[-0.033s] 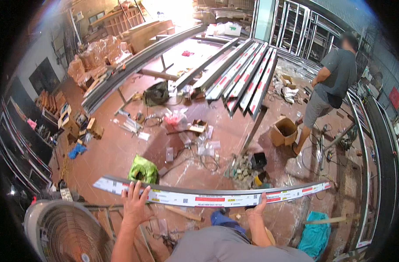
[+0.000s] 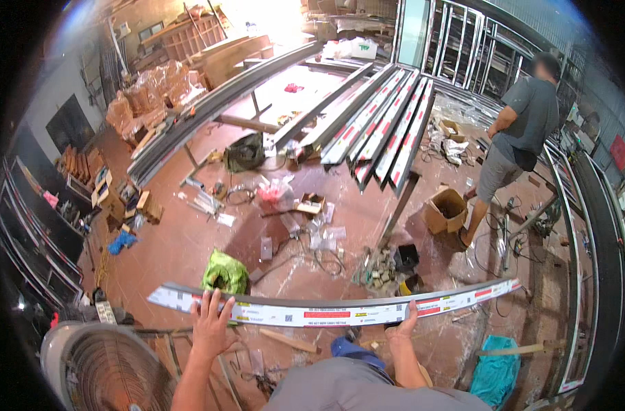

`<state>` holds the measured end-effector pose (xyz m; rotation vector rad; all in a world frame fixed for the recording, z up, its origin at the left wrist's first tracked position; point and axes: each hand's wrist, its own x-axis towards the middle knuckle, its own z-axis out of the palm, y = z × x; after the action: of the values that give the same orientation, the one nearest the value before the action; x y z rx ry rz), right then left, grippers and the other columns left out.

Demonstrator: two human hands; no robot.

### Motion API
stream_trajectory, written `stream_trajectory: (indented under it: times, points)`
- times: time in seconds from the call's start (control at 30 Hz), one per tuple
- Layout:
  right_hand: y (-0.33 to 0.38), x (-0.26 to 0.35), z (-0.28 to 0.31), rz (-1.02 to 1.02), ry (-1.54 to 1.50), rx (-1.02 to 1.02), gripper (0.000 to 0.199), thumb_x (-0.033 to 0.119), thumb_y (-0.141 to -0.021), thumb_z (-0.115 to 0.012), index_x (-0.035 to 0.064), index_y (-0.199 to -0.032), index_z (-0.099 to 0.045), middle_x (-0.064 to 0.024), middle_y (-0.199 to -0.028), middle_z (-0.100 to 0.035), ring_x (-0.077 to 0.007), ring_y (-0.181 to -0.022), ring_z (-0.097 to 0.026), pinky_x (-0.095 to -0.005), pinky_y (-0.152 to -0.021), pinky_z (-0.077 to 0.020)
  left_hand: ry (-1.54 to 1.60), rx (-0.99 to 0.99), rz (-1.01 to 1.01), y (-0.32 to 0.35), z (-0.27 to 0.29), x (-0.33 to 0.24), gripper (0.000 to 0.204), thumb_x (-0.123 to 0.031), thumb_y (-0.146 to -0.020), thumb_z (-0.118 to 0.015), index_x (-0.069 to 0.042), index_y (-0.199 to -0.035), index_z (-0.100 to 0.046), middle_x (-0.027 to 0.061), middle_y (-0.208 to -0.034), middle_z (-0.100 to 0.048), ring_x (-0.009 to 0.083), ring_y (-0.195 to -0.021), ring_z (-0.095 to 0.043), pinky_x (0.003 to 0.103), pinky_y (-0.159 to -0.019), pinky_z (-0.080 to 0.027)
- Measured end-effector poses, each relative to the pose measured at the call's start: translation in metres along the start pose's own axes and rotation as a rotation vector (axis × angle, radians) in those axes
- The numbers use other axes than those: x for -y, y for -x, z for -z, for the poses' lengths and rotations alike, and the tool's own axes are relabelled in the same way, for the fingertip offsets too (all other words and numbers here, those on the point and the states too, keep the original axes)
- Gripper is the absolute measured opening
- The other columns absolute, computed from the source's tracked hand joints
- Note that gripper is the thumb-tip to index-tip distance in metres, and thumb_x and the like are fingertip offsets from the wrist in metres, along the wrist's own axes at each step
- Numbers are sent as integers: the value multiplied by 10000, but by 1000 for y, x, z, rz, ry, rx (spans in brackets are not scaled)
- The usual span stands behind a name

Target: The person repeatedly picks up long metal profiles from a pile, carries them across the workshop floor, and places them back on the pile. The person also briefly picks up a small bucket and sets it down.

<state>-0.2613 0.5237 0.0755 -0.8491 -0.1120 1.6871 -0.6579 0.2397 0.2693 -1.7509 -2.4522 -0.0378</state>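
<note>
A long metal profile (image 2: 319, 316), dark along its top edge and covered with white and red printed film on its face, lies crosswise in front of my body. Near its left end, my left hand (image 2: 213, 325) has its fingers laid over the face, with the thumb spread below. Right of the middle, my right hand (image 2: 401, 332) grips the lower edge, its thumb up against the face and its other fingers hidden underneath. Several similar film-covered profiles (image 2: 384, 123) rest side by side on a stand farther ahead.
A green bag (image 2: 223, 269) sits just beyond the profile. A round fan (image 2: 110, 366) stands at lower left, and a teal bag (image 2: 496, 370) at lower right. Ahead right, a person (image 2: 525, 123) stands by a cardboard box (image 2: 446, 209). Cables and scraps litter the floor.
The profile's right end sits slightly higher and its left end slightly lower. Both hands keep their places on it, and the view has shifted a little.
</note>
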Motion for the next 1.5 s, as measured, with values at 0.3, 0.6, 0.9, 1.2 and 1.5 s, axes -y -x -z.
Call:
stream_trajectory:
  times: [0.3, 0.6, 0.9, 1.2, 1.5]
  points:
    - [-152, 42, -241, -54, 214, 245, 414, 357, -933, -687, 66, -1218, -612, -72, -1083, -696, -268, -1019, -680, -429, -962, -525, 167, 46, 56, -79, -55, 45, 944, -443, -537, -931, -61, -1328, -585, 137, -1054, -652, 358, -1013, -623, 507, -915, -446]
    - [-176, -2, -439, 65, 975, 890, 699, 326, -1011, -674, 28, -1558, -357, -170, -1312, -637, -204, -1080, -687, -378, -912, -565, 866, 5, 429, -226, -102, -14, 758, -392, -599, -929, 5, -1176, -639, 184, -963, -713, 337, -879, -708, 423, -797, -557]
    - [-270, -6, -444, 525, 670, 285, 351, 238, -1033, -639, -31, -1257, -623, -154, -1009, -744, -214, -824, -741, -336, -757, -600, 793, -201, 377, -573, -134, 151, 679, -399, -632, -923, 5, -1108, -654, 202, -985, -725, 385, -913, -701, 481, -818, -543]
    - [-203, -3, -246, 715, 531, -617, 329, 365, -1024, -641, 50, -1121, -637, -41, -809, -633, -166, -644, -608, -311, -587, -512, 717, -48, 436, -847, -164, 220, 722, -500, -631, -894, 14, -1100, -703, 268, -1068, -743, 438, -1032, -715, 506, -911, -544]
    - [-120, -135, -38, 302, 484, -1292, 296, 342, -1027, -614, 86, -880, -596, -74, -670, -575, -230, -481, -547, -391, -440, -440, 733, 174, 460, -991, -204, 171, 738, -588, -670, -892, 20, -1071, -776, 241, -1156, -750, 408, -1086, -722, 487, -960, -541]
